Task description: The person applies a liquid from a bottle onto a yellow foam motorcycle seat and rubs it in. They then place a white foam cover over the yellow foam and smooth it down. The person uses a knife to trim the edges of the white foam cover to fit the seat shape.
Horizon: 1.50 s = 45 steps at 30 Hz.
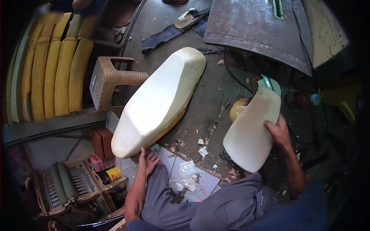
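A long white foam motorcycle seat (pixel 158 100) lies slantwise in the middle, with a yellowish lower layer showing along its right side. At its near end is my left hand (pixel 148 161), palm up and fingers apart, close to the seat's edge; I cannot tell whether a fingertip touches it. My right hand (pixel 278 131) grips the right edge of a smaller cream foam pad (pixel 252 133), thumb on top and the other fingers hidden underneath. The pad leans over my knee area. Just beyond its far end is a pale green piece with a metallic strip (pixel 266 82).
A woven-pattern plastic stool (pixel 106 82) stands beside the seat's left. Yellow foam pads (pixel 52 77) are stacked at far left. A rusty metal panel (pixel 254 34) overhangs the far right. Foam scraps (pixel 203 151) litter the floor. A blue-capped bottle (pixel 304 100) lies at right.
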Tool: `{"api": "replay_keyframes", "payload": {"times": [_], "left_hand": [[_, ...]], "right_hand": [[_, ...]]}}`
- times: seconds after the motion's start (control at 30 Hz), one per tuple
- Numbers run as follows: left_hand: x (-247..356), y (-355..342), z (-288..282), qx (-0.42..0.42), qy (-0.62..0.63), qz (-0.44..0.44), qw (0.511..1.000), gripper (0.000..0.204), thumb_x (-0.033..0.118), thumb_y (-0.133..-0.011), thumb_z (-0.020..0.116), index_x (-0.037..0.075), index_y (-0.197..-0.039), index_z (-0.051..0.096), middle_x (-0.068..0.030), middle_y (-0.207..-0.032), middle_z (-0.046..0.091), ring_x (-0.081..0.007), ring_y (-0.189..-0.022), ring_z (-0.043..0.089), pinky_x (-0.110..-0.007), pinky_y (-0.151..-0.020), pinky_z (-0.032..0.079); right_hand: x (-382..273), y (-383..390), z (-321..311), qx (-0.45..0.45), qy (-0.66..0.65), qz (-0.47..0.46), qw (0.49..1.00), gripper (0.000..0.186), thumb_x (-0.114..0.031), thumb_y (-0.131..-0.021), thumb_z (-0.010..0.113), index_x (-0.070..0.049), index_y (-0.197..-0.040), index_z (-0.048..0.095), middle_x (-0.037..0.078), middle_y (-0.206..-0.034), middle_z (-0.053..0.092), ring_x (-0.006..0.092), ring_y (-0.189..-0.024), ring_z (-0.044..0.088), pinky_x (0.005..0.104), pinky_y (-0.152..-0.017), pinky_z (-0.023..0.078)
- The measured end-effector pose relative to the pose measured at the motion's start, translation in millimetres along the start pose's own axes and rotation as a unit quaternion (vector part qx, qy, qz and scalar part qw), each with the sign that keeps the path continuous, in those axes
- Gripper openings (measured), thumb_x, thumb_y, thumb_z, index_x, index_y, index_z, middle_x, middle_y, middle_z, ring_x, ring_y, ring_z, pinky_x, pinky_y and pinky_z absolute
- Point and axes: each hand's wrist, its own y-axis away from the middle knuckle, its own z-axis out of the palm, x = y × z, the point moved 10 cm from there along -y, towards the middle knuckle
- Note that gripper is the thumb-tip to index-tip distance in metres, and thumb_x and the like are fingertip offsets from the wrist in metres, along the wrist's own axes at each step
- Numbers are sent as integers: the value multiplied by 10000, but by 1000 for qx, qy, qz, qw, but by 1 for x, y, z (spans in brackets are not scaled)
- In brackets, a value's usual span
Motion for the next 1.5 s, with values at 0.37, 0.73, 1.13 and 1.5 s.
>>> {"api": "replay_keyframes", "payload": {"times": [0.37, 0.73, 1.13, 1.5], "left_hand": [[113, 58, 33, -125, 147, 259, 947, 223, 307, -998, 688, 141, -1145, 694, -68, -1012, 776, -220, -924, 764, -403, -863, 618], [94, 88, 66, -70, 201, 242, 947, 201, 269, -954, 755, 108, -1052, 687, -88, -899, 774, -207, -841, 773, -356, -736, 642], [100, 94, 58, -68, 142, 226, 961, 275, 294, -922, 791, 94, -1077, 683, -73, -871, 770, -193, -803, 768, -355, -726, 638], [23, 89, 76, -112, 94, 169, 975, 264, 269, -956, 752, 67, -1110, 680, -113, -976, 762, -210, -879, 761, -357, -724, 627]], "right_hand": [[0, 3, 21, -44, 136, -53, 988, 486, -144, -903, 681, 19, -1347, 567, 174, -1147, 721, 238, -1065, 695, 369, -936, 534], [-15, 9, -6, -54, 174, -18, 983, 460, -135, -867, 684, 53, -1279, 606, 166, -1144, 718, 239, -1036, 693, 374, -930, 532], [5, 77, -83, -412, 553, 96, 718, 724, -344, -770, 756, -71, -1396, 515, 274, -1090, 717, 436, -1025, 706, 498, -893, 564], [-138, 53, 48, -283, 558, -212, 751, 609, -232, -854, 772, -43, -1377, 526, 224, -1092, 692, 448, -988, 670, 512, -852, 543]]}}
